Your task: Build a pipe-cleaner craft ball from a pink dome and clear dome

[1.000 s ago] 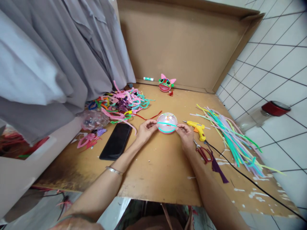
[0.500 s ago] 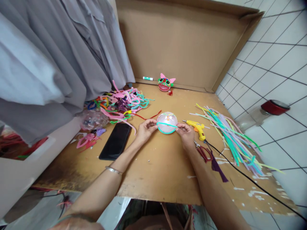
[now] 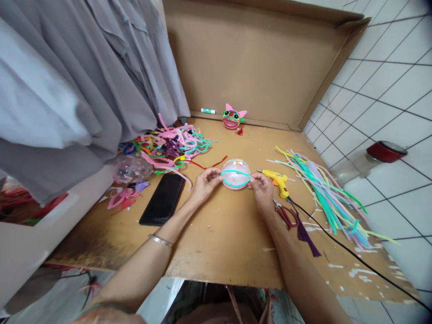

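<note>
Between my hands is a round, pale pink, bowl-like piece (image 3: 236, 177) with a small orange and white mark near its far edge. A turquoise pipe cleaner (image 3: 235, 171) arches across it, and another turquoise curve follows its near rim. My left hand (image 3: 206, 182) pinches the left end of the turquoise pipe cleaner at the piece's edge. On the opposite edge, the thumb and fingers of my right hand (image 3: 261, 186) are closed on the other end. Just right of that hand lie a yellow glue gun (image 3: 278, 180) and red-handled scissors (image 3: 286, 213).
Loose pipe cleaners (image 3: 329, 193) lie at right, with a tangled pile (image 3: 178, 141) at left. A black phone (image 3: 162, 199) is near my left forearm. Farther back are a finished-looking animal head (image 3: 232, 117) and a glue stick (image 3: 208, 110). A purple tassel (image 3: 308, 236) lies beside the black cord (image 3: 351, 254).
The turquoise pipe cleaner has gone from nearly straight to bowed away from me. The round piece and my right fingers have shifted very slightly.
</note>
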`<move>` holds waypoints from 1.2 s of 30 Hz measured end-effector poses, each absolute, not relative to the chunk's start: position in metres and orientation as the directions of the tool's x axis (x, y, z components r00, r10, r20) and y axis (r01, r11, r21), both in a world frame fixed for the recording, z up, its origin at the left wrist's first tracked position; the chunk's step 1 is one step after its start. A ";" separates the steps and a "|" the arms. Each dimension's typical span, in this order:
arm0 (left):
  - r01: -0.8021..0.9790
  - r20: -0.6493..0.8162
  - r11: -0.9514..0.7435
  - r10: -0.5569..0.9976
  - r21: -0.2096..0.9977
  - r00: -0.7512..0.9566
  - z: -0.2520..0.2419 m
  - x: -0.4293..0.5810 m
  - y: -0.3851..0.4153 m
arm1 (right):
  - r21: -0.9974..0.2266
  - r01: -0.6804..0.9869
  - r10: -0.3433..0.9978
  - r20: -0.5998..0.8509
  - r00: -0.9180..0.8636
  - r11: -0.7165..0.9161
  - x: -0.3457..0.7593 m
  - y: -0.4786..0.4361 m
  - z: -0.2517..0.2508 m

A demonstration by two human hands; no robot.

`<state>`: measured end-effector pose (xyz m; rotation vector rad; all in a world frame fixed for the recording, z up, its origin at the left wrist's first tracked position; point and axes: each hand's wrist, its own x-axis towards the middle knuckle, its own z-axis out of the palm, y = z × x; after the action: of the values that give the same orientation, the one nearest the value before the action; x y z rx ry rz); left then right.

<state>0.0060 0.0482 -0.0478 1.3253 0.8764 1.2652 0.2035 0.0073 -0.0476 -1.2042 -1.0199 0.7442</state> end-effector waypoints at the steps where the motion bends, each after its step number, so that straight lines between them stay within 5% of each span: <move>1: -0.144 0.202 -0.178 0.964 0.973 0.176 -0.047 0.006 0.048 | -0.967 0.084 0.892 0.254 0.375 0.240 0.204 0.006 -0.047; 9: -0.090 0.266 -0.254 0.949 0.963 0.167 -0.046 0.006 0.047 | -0.918 0.291 0.887 0.353 0.298 0.268 0.205 0.002 -0.049; 36: -0.130 0.247 -0.220 0.936 0.967 0.252 -0.041 0.001 0.046 | -0.830 0.486 0.895 0.405 0.188 0.273 0.215 0.000 -0.039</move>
<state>0.0014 0.0458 -0.0411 1.4184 0.8133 1.2173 0.2147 0.0001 -0.0388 -1.3662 -1.4533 0.4724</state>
